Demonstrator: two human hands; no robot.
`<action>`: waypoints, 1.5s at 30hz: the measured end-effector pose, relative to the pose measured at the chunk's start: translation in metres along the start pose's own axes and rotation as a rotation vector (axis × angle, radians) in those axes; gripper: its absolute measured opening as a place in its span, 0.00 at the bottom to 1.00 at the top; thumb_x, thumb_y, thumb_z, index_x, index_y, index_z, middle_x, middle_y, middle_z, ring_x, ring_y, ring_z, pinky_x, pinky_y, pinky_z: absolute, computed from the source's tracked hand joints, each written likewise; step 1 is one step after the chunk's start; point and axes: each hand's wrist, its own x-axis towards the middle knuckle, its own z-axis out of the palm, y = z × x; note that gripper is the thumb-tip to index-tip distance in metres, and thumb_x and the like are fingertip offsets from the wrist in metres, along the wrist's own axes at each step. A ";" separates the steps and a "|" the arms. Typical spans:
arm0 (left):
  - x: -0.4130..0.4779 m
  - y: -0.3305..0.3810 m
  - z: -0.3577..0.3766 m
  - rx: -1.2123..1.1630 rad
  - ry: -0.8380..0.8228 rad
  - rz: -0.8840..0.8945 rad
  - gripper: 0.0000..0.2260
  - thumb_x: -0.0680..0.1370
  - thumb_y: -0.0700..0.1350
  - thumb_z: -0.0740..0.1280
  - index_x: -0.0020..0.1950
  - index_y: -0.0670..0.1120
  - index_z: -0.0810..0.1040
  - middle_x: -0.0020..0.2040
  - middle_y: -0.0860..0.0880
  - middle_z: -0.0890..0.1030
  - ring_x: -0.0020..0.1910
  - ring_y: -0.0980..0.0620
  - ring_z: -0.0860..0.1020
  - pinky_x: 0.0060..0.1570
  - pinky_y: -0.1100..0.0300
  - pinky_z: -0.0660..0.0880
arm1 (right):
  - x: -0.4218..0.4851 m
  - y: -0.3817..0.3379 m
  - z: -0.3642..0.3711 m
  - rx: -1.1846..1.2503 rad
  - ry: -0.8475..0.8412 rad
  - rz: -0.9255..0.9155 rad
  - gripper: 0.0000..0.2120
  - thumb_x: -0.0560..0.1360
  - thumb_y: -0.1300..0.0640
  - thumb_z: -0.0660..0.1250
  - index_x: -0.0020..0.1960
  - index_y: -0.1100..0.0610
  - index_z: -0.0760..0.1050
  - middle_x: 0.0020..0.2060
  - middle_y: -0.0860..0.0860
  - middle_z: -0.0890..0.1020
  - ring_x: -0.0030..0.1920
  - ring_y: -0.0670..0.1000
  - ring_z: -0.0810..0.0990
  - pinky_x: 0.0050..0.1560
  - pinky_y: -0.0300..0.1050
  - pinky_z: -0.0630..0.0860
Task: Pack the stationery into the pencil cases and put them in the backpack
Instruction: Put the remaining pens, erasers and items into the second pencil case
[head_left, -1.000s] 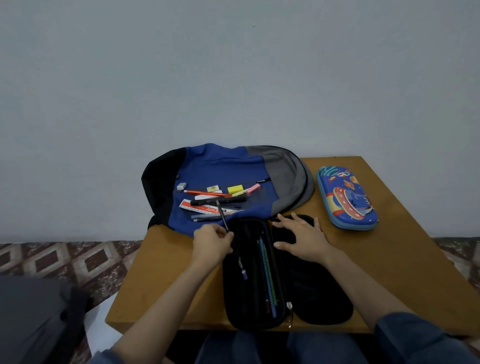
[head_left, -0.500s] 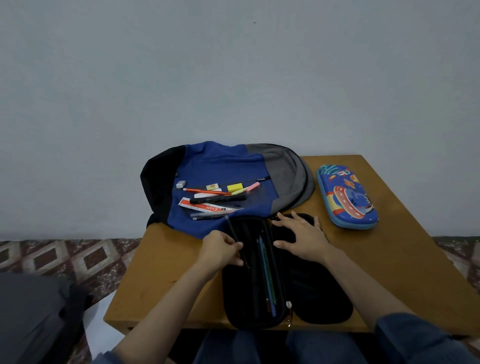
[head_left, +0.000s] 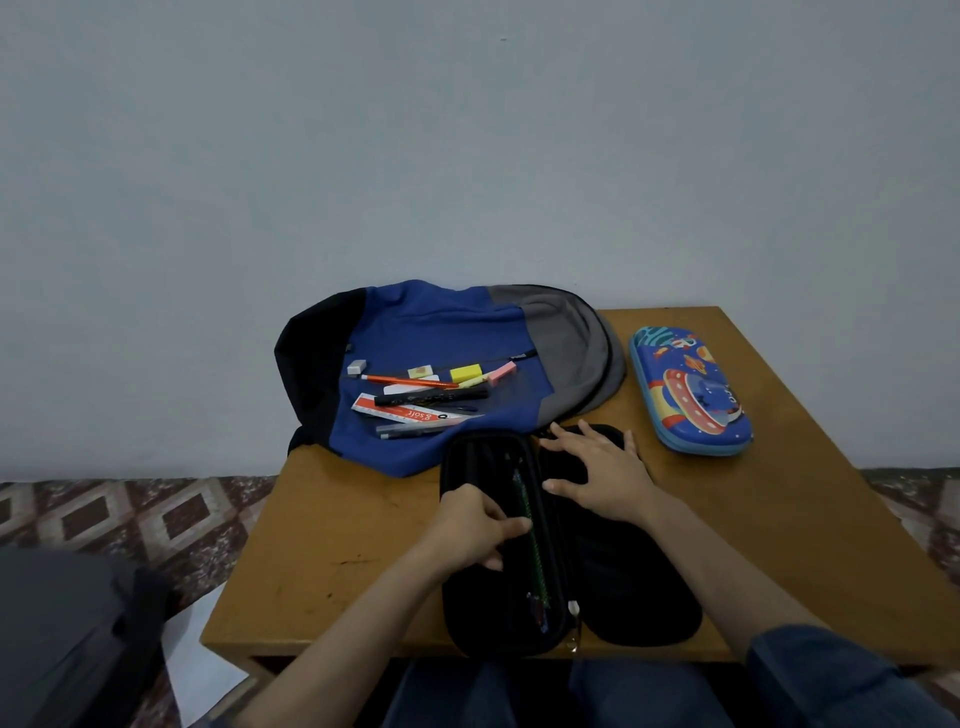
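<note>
Left hand (head_left: 475, 525) lower inside black pencil case (head_left: 488, 613), grip curled, perhaps round something hidden, right hand (head_left: 602, 478) flat.

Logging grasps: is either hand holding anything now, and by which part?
The right hand holds nothing; it lies flat on the lid of the black pencil case. The left hand is curled inside that case; any hold cannot be told.

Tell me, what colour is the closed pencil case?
Blue, with colourful space cartoons; the pencil case shows best in the head view.
</note>
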 end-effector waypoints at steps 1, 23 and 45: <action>0.001 0.000 -0.001 -0.019 -0.006 -0.013 0.07 0.76 0.45 0.68 0.43 0.41 0.79 0.34 0.48 0.79 0.23 0.59 0.77 0.26 0.70 0.74 | 0.000 0.000 0.000 0.001 -0.001 0.001 0.26 0.76 0.41 0.61 0.73 0.42 0.60 0.75 0.40 0.55 0.77 0.48 0.46 0.71 0.65 0.37; 0.099 0.018 -0.084 0.484 0.511 0.294 0.09 0.78 0.43 0.63 0.53 0.41 0.80 0.48 0.44 0.81 0.46 0.49 0.78 0.49 0.55 0.75 | 0.017 -0.006 -0.027 -0.100 -0.052 0.022 0.24 0.72 0.39 0.66 0.67 0.40 0.69 0.71 0.38 0.66 0.72 0.46 0.62 0.68 0.46 0.65; 0.155 0.026 -0.091 0.882 0.491 0.235 0.10 0.77 0.44 0.66 0.56 0.42 0.79 0.56 0.41 0.77 0.55 0.42 0.75 0.48 0.52 0.72 | 0.015 0.000 -0.018 -0.064 -0.032 0.020 0.25 0.72 0.38 0.64 0.69 0.38 0.66 0.72 0.37 0.63 0.73 0.46 0.58 0.70 0.59 0.60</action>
